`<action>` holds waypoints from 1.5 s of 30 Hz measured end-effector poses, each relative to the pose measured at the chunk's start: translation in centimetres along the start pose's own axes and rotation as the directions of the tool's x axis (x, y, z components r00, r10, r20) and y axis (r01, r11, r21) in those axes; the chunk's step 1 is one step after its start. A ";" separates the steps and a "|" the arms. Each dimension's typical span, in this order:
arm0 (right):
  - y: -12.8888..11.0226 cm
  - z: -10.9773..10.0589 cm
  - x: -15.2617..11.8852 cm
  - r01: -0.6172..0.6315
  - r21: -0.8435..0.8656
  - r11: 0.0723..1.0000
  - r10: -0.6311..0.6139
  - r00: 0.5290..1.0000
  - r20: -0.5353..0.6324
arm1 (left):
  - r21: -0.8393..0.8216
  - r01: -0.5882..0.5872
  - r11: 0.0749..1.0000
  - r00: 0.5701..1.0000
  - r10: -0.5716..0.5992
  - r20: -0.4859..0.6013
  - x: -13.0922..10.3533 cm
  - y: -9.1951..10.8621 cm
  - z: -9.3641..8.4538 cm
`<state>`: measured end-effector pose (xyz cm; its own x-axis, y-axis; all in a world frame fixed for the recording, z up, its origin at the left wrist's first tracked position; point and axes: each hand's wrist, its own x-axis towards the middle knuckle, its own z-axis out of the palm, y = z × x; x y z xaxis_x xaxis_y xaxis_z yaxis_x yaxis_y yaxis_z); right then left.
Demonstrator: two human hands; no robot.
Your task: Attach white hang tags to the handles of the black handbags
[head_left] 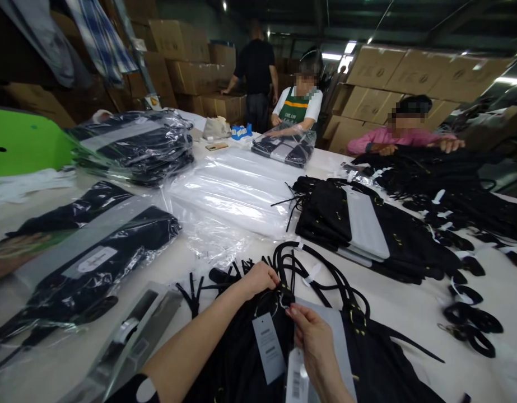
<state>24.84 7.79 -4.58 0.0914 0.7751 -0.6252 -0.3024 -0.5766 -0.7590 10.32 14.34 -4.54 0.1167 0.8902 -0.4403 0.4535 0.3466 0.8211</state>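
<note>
Lying flat on the counter (413, 313) directly beneath both hands is a black garment (241, 358) with a grey band, its long axis running from the person's body away toward the far side of the counter.

- Left hand (262, 278): reaching in from the near left, forearm angling up and to the right, fingers curling closed and pinching the bunch of black cords (300, 274) where they are gathering at the garment's top edge. The cords are fanning away beyond and to the right of this hand.
- Right hand (312, 336): sitting nearer the body, just right of and below the left hand, fingers drawn together, thumb and fingertips pointing up toward a small black clasp (287, 296) lying between the two hands. Whether it is actually gripping the clasp cannot be told.
- White hang tag (267, 347): lying just left of the right hand, on the garment; a second barcode tag (297, 382) is hanging beneath that hand's wrist.
- Nearer hand to the clasp: both are touching or almost touching it, the left from above, the right from below.
</note>
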 end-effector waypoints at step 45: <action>1.1 1.8 0.9 0.201 -0.129 0.971 -0.222 0.959 -0.175 | -0.104 -0.069 0.992 0.949 0.097 0.299 1.1 0.6 0.0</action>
<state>22.85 8.29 -5.62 0.3211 0.8260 -0.4632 -0.1528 -0.4376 -0.8861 10.71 15.50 -4.54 0.4194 0.7903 -0.4467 0.3504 0.3130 0.8827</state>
